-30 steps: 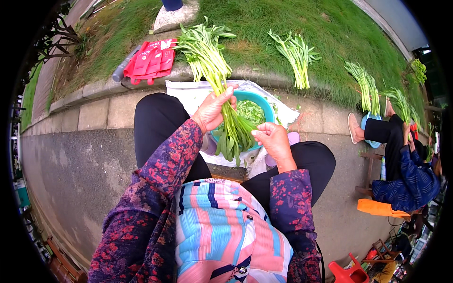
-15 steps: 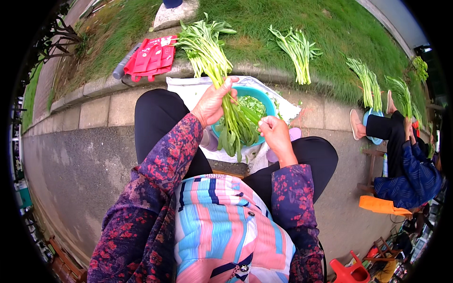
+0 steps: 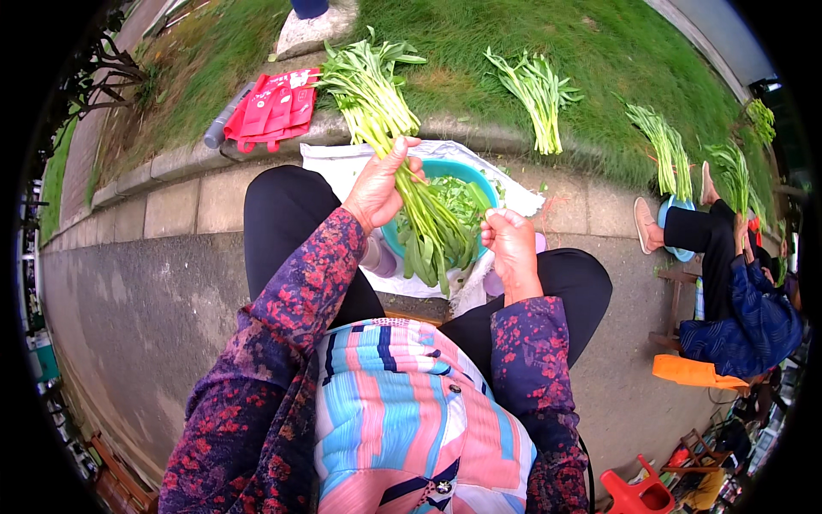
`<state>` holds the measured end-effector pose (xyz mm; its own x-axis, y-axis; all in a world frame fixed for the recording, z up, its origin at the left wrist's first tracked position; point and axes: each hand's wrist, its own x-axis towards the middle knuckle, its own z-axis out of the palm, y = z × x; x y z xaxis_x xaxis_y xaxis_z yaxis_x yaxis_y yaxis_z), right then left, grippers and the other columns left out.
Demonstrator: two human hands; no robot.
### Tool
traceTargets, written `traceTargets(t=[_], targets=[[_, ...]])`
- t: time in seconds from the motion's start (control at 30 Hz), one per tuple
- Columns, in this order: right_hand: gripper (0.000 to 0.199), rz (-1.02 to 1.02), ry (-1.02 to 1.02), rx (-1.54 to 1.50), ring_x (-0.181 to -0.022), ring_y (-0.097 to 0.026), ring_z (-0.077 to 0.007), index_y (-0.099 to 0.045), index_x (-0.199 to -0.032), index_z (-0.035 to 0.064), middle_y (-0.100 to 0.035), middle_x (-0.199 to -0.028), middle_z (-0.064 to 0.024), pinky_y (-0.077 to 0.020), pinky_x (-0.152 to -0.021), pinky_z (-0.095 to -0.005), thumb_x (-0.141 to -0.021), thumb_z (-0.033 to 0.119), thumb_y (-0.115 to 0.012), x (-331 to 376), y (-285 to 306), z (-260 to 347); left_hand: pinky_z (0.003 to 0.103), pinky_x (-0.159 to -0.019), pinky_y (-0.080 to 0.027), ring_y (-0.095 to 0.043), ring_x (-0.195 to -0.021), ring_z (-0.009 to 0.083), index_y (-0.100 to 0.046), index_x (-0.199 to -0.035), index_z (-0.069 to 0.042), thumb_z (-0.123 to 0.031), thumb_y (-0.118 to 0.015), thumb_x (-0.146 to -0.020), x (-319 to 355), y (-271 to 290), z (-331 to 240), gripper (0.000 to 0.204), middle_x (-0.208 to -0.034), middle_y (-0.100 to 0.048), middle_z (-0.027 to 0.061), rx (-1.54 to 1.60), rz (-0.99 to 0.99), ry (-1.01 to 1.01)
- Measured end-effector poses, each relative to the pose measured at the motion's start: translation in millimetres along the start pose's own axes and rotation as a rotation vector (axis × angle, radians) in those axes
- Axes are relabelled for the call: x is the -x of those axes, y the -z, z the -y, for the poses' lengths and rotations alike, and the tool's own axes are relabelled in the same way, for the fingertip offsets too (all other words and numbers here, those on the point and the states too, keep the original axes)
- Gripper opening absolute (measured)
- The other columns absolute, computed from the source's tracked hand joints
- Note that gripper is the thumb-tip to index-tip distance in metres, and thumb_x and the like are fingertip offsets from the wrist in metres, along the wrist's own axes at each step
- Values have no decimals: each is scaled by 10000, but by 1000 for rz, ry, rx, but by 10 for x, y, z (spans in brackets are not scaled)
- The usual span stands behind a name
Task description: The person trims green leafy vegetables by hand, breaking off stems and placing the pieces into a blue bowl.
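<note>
My left hand (image 3: 377,190) is closed around a bunch of long-stemmed leafy greens (image 3: 432,227), whose leaves hang down over a turquoise basin (image 3: 486,178). Loose green leaves (image 3: 458,193) lie inside the basin. Beyond my left hand, pale stems and leaves (image 3: 370,81) spread over the curb and grass; where they meet the held bunch I cannot tell. My right hand (image 3: 512,248) is at the basin's right rim with fingers pinched together. A small bit of green shows near its fingertips, but what they hold is hidden.
White sheeting (image 3: 330,158) lies under the basin between my knees. A red bag (image 3: 274,107) and a grey cylinder (image 3: 224,118) rest by the curb. Another bunch of greens (image 3: 541,103) lies on the grass. At right, another person (image 3: 741,291) sits holding greens; a red stool (image 3: 638,493) stands lower right.
My right hand has moved slightly right and up, away from the held bunch. The long leaf between its fingers no longer shows there. My left hand keeps its grip, nearly still.
</note>
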<state>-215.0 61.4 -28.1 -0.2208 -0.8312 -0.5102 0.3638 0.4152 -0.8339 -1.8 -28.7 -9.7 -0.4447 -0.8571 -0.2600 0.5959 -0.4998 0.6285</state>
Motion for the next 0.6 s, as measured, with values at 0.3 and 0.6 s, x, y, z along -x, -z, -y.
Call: traceTargets(t=[0.3, 0.6], targets=[[126, -29, 180, -22, -608, -561, -98, -618, -937, 2, -637, -761, -53, -468, -569, -221, -851, 91, -644, 15, -37, 58, 389, -830, -459, -521, -768, 178, -464, -1179, -92, -412, -546, -899, 75, 134, -229, 433, -808, -529, 42, 115, -35, -53], [191, 123, 211, -63, -671, -576, -112, -584, -1015, -6, -639, -829, -68, -481, -652, -237, -855, 82, -641, 50, -94, 69, 284, -694, -449, -502, -680, 123, -567, -1061, -23, -191, -696, -829, 74, -42, 51, 315, -737, -529, 4, -127, -18, 35]])
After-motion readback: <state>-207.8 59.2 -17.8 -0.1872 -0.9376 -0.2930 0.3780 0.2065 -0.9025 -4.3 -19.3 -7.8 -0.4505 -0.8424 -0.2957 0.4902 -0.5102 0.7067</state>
